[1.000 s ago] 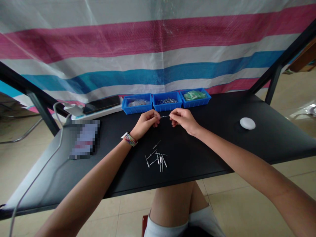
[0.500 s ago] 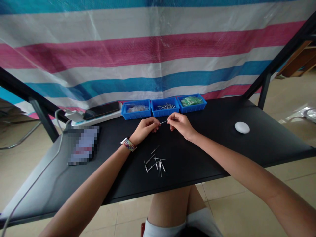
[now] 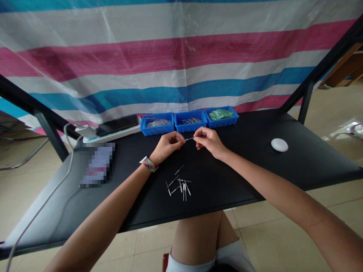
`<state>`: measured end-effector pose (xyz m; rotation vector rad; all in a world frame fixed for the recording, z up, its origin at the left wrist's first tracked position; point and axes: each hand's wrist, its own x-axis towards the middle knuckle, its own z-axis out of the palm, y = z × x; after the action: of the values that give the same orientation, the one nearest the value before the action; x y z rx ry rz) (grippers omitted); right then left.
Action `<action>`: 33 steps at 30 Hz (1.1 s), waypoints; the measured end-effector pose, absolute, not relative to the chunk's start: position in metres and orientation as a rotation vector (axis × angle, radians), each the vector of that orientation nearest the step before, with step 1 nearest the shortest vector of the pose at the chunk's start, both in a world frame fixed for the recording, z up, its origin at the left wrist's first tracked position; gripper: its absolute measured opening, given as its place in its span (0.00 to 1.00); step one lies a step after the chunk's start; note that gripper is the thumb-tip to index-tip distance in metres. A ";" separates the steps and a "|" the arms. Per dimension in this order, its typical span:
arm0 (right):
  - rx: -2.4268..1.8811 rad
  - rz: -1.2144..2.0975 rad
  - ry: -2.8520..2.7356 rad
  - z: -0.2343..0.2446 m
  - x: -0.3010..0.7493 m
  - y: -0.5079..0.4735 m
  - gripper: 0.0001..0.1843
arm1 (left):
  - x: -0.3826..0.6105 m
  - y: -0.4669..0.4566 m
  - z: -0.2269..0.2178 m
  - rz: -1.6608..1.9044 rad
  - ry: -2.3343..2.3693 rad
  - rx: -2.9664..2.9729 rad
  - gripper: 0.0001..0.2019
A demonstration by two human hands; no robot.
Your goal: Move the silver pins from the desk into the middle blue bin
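Note:
Between my two hands a thin silver pop rivet (image 3: 189,139) is held nearly level above the black table (image 3: 227,170). My left hand (image 3: 171,144) pinches its left end, and my right hand (image 3: 208,141) pinches the right end. Fingertips cover both ends of it. Several more pop rivets (image 3: 184,187) lie in a loose pile on the table, nearer to me and below the hands. Just behind the hands stands a blue bin (image 3: 190,127) with many silver rivets in it.
Left of that bin, another blue bin (image 3: 157,130) holds clear plastic bits; a third bin (image 3: 224,122) holds green packets. A power strip (image 3: 119,134) with a black phone (image 3: 117,125) and a cable (image 3: 42,202) lie left. A white mouse (image 3: 279,145) sits right.
Both hands stay pinched on the rivet, which now lies more level, with slightly more of it showing between the fingers. The whole view has shifted slightly; the pile is unchanged.

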<state>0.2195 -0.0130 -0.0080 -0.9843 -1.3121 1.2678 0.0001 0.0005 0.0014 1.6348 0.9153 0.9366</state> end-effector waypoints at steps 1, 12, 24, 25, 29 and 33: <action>-0.983 1.270 -1.314 -0.008 0.219 -0.013 0.11 | 0.000 0.001 0.001 0.937 0.914 1.633 0.15; -0.952 0.997 -1.265 -0.003 0.225 -0.004 0.12 | -0.001 0.002 0.000 0.974 0.878 1.559 0.15; -1.075 0.746 -1.432 -0.007 0.239 0.008 0.06 | -0.002 0.004 -0.005 0.975 0.850 1.524 0.11; -1.055 0.771 -1.516 -0.007 0.237 0.003 0.05 | -0.002 0.004 -0.005 0.977 0.850 1.527 0.11; -0.847 0.828 -2.014 -0.007 0.224 -0.019 0.06 | -0.002 0.005 -0.006 1.006 0.861 1.535 0.11; -0.638 0.656 -2.316 -0.009 0.207 -0.040 0.08 | -0.001 0.005 -0.006 1.020 0.852 1.536 0.10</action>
<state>0.2071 -0.0404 -0.0091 -0.6381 -2.3155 0.6557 -0.0006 0.0049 -0.0058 1.5355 0.8515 1.0202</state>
